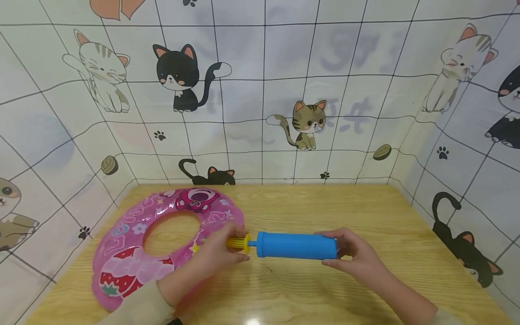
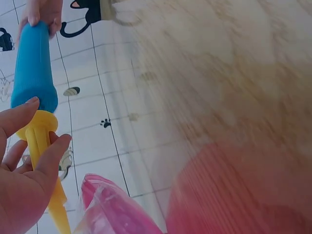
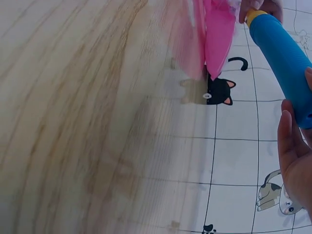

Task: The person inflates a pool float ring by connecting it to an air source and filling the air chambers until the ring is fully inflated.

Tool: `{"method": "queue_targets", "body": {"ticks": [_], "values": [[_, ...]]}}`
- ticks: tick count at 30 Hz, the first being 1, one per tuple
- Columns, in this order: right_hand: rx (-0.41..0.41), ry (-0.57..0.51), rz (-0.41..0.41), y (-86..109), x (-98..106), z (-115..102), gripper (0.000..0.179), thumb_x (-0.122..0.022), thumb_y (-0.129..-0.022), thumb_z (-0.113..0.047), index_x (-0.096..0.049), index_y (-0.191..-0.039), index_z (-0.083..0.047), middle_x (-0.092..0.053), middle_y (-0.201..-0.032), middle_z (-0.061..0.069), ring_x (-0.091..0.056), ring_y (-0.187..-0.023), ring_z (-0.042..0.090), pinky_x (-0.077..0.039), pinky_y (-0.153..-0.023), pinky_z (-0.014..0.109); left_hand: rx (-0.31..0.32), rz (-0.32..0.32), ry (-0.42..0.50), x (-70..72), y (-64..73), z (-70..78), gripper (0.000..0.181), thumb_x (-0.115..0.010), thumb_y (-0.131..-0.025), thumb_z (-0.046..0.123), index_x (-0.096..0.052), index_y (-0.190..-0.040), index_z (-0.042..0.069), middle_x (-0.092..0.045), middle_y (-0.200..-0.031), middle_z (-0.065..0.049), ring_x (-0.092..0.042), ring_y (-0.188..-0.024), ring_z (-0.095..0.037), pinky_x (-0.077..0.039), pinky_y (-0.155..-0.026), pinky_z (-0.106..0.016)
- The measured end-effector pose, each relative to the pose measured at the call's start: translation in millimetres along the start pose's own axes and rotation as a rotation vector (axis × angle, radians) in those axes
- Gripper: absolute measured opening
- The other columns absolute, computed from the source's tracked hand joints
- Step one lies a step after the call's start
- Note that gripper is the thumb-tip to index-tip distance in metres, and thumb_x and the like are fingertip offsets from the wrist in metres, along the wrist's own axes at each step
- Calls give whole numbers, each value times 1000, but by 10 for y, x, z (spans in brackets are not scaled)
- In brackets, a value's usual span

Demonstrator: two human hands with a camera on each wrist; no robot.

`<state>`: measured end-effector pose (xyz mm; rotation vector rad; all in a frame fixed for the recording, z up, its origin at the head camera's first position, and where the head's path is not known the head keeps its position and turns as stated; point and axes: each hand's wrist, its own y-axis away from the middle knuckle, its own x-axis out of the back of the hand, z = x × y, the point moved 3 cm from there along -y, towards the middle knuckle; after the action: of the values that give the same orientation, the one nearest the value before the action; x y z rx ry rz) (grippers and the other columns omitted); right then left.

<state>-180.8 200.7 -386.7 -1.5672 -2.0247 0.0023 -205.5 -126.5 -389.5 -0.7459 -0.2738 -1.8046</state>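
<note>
A blue hand pump with a yellow handle piece lies level between both hands, above the table. My left hand grips the yellow piece, which ends in a narrow nozzle in the left wrist view. At the pump's far end my right hand holds the blue barrel between thumb and fingers. A short length of blue rod shows between barrel and yellow piece. Beneath and left of my left hand rests a pink swim ring, printed with strawberries and a bear.
The wooden table runs back to a wall covered with a cat-print tile cloth. The same cloth rises on the left and right sides. The swim ring covers much of the table's left side.
</note>
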Motion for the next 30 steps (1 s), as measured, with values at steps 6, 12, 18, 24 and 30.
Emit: {"method": "queue_targets", "body": {"ticks": [6,12,18,24,30], "values": [[-35,-15,-32,-41,-82,-30,51,-82,-78,-12,-60,-124,-12,-60,-125,11,-62,-85,21,-55,-69,32,-31,-14,21,-56,-4,37,47,-83,-78,9,-58,-118,11,-64,-115,-2,-58,-112,-27,-53,-90,-40],[-20,-2,-62,-10,-28,-23,50,-81,-80,-12,-60,-125,-13,-60,-123,9,-62,-83,20,-54,-68,32,-11,-18,27,-32,16,10,46,-82,-78,10,-59,-117,14,-64,-116,0,-57,-113,-27,-52,-91,-42],[10,37,-46,86,192,-3,52,-80,-80,-7,-59,-128,-10,-60,-122,2,-63,-86,18,-55,-70,31,38,-11,34,65,38,-50,47,-82,-78,8,-60,-119,17,-65,-116,0,-57,-115,-29,-55,-85,-35],[39,99,-23,190,458,17,55,-80,-78,-2,-58,-128,-8,-60,-124,-8,-64,-90,15,-56,-71,30,17,-16,16,152,54,-126,49,-82,-79,10,-59,-121,20,-65,-115,1,-57,-115,-27,-54,-86,-34],[87,139,-30,283,679,25,57,-78,-77,4,-57,-129,-5,-59,-129,-10,-63,-98,9,-55,-74,27,-6,-23,43,232,71,-206,50,-82,-78,6,-59,-121,17,-64,-115,-1,-57,-114,-29,-55,-83,-29]]}}
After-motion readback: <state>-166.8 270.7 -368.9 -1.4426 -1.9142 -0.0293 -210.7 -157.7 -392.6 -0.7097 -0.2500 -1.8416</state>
